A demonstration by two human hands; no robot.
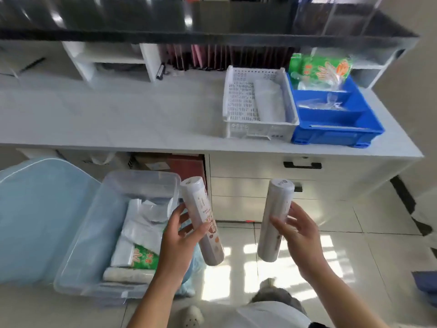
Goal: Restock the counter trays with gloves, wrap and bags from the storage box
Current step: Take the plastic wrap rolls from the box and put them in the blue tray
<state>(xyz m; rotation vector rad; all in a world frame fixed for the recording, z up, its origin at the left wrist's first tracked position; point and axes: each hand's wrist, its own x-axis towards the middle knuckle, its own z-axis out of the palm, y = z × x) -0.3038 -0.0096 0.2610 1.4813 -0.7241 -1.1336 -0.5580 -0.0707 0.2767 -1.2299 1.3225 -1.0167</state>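
My left hand [181,235] grips a roll of wrap [201,209] with a brown printed label, tilted, over the right edge of the clear storage box [78,245]. My right hand [299,235] holds a second, paler roll of wrap [276,209] upright over the floor. The box on the floor holds white bags [139,230], a green glove pack [144,256] and another roll [127,274]. On the counter stand a white perforated tray [238,100] with a folded pale bundle [269,102] and a blue tray [335,131] with green glove packs [321,68].
The white counter [118,114] runs across the view, with drawers [260,188] below it and white cubbies [111,60] with dark folders behind. A pale blue cover [35,221] lies left of the box. The tiled floor [354,233] lies under my hands.
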